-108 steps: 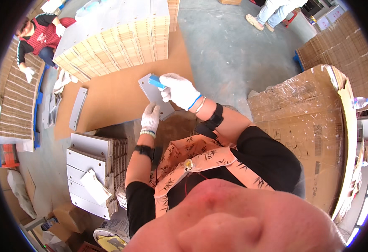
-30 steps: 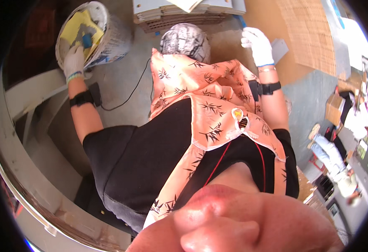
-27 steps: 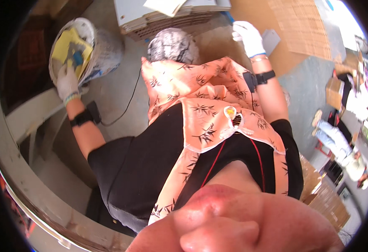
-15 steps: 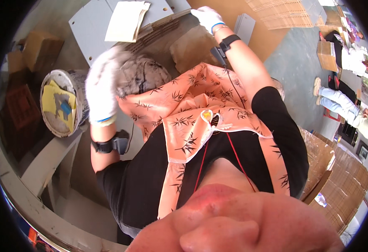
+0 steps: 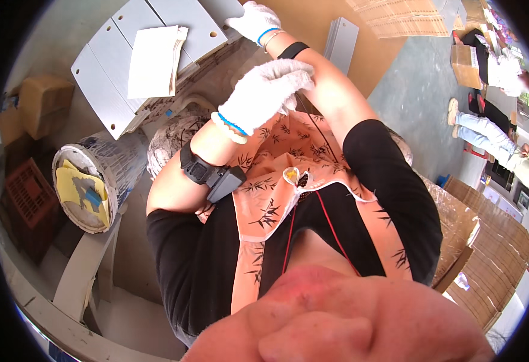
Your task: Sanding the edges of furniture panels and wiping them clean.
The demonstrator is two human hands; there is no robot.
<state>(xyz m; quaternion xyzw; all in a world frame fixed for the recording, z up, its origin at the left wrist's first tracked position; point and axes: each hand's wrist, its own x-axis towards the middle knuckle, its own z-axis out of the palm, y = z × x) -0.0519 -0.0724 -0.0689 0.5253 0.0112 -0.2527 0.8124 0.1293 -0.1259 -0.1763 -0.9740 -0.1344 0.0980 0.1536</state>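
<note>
Grey flat boards (image 5: 104,66) with small holes lie side by side at the far left, on a stack. A thin pile of cream-white sheets (image 5: 153,63) rests on them. My right hand (image 5: 255,23), in a white glove, is at the boards' right end with its fingers bent over a corner. My left hand (image 5: 270,90), also gloved in white, is in front of my chest, its fingers stretched toward my right forearm. Nothing shows in it. Both wrists carry black straps with small dark boxes.
Left of me stands a stained bucket (image 5: 95,193) with yellow paper on top. Beyond it are a cardboard box (image 5: 44,105) and a red-brown crate (image 5: 29,190). Grey strips (image 5: 341,45) and stacked cardboard (image 5: 391,18) lie at the far right. Other people (image 5: 487,133) are further right.
My left hand has swung right, from beside the boards to beside my right forearm. My right hand stays at the boards' end. The whole view has shifted a little.
</note>
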